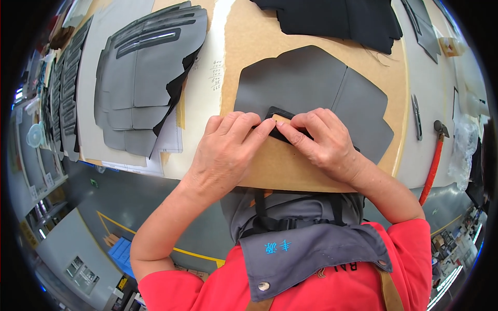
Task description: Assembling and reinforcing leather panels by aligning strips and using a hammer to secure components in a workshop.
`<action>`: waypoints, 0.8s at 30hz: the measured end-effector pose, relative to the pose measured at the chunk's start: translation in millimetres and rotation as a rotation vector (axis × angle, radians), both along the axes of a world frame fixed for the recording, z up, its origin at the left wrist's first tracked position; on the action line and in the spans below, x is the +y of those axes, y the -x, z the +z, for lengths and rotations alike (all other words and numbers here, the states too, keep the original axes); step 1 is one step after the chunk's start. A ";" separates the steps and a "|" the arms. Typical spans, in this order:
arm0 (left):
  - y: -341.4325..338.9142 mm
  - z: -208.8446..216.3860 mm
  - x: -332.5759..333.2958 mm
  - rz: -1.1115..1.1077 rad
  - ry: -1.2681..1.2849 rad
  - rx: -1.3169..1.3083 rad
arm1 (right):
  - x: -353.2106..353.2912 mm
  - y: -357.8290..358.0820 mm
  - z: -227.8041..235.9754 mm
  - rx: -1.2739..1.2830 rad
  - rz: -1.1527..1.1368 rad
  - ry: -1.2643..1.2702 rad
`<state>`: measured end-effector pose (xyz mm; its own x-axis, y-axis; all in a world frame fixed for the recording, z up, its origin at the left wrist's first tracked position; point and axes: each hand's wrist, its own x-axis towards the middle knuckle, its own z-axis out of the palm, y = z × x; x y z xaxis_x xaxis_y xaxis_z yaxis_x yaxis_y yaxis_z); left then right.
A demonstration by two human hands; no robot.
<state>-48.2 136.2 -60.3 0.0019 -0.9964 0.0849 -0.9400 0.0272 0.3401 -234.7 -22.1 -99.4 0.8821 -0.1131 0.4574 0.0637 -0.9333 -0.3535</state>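
A grey leather-like panel with an angular outline lies in front of me on the tan board. At its near edge is a black trim around a slot, and a small tan patch shows between my fingertips. My left hand is closed, thumb and forefinger pinching the trim's left part. From the other side, my right hand is closed too, thumb and forefinger tips meeting the left ones at the trim. My fingers hide much of the slot and the exact grip.
A stack of grey panels with black-trimmed slots lies to the left. Black fabric pieces lie at the back. On the right are a pen-like tool, a red-handled hammer and clear plastic bags. The tan board ends close to my body.
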 end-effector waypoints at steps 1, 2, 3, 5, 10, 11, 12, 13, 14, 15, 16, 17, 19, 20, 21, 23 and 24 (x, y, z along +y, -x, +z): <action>-3.1 1.9 0.4 -0.043 -0.011 -0.009 | 0.1 -0.3 -0.3 -0.004 0.000 0.002; -5.8 2.1 1.4 -0.045 -0.013 -0.010 | 0.4 0.2 -0.4 -0.006 -0.002 0.000; -8.7 2.3 2.1 -0.083 -0.032 -0.023 | 0.4 0.6 -0.2 -0.006 0.002 0.004; -13.6 3.8 3.2 -0.121 -0.052 -0.038 | -0.1 0.2 0.3 -0.009 0.006 0.008; -20.1 5.5 7.0 -0.215 -0.106 -0.162 | 1.2 0.4 -1.7 -0.009 0.024 -0.015; -21.2 5.6 7.3 -0.215 -0.108 -0.162 | 1.1 0.1 -1.8 -0.009 0.024 -0.016; -22.6 5.5 6.7 -0.227 -0.095 -0.163 | 0.7 0.0 -1.4 -0.010 0.026 -0.006; -23.9 5.7 6.2 -0.239 -0.082 -0.164 | 0.3 -0.1 -1.2 -0.011 0.028 0.005; -25.6 6.8 6.0 -0.240 -0.082 -0.164 | 0.6 -0.2 -1.2 -0.010 0.027 0.006; -27.6 8.5 6.1 -0.255 -0.103 -0.196 | 0.9 -1.0 -1.4 -0.020 0.029 0.004; -29.4 10.1 6.1 -0.269 -0.124 -0.228 | 0.8 -1.3 -1.6 -0.030 0.031 0.003; -31.3 11.6 5.8 -0.269 -0.123 -0.229 | 0.0 -1.1 -1.7 -0.031 0.031 0.004; -34.0 15.1 7.3 -0.286 -0.136 -0.314 | -0.6 -1.9 -1.9 -0.021 0.052 0.026; -32.2 16.2 8.3 -0.284 -0.137 -0.318 | -0.4 -1.7 -2.3 -0.025 0.054 0.027; -29.8 17.6 7.9 -0.299 -0.141 -0.385 | -1.1 -1.2 -2.9 -0.028 0.060 0.039; -27.4 20.2 8.6 -0.308 -0.144 -0.457 | -1.7 -0.9 -3.9 -0.036 0.070 0.055; -28.1 20.7 7.8 -0.300 -0.152 -0.413 | -2.5 -0.8 -4.1 -0.039 0.078 0.060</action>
